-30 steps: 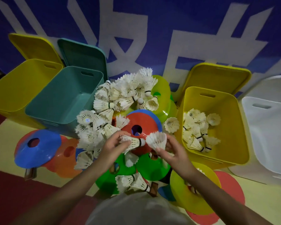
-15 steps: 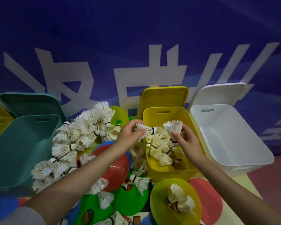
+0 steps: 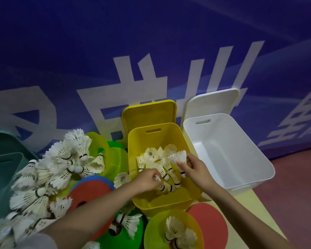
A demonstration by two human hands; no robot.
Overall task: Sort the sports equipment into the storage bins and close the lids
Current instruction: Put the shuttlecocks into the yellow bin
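Note:
The open yellow bin (image 3: 151, 141) stands in the middle and holds several white shuttlecocks (image 3: 154, 159). Both my hands are over it. My left hand (image 3: 145, 181) reaches in from the left with curled fingers pinching a blurred white shuttlecock (image 3: 157, 177) low in the bin. My right hand (image 3: 196, 170) grips another shuttlecock (image 3: 178, 156) above the bin's right side, feathers pointing up. A big pile of shuttlecocks (image 3: 61, 162) lies on the floor to the left. The yellow lid (image 3: 149, 114) leans on the wall behind the bin.
An open white bin (image 3: 223, 150) with its lid (image 3: 212, 103) behind it stands on the right. A teal bin (image 3: 0, 169) is at the left edge. Flat cone discs lie around: red (image 3: 92, 191), green (image 3: 122, 238), yellow (image 3: 151, 230) carrying shuttlecocks, another red (image 3: 210, 223).
Both hands carried a shuttlecock each from the pile to the yellow bin. The left hand has dropped lower into the bin since half a second ago. The view turned right.

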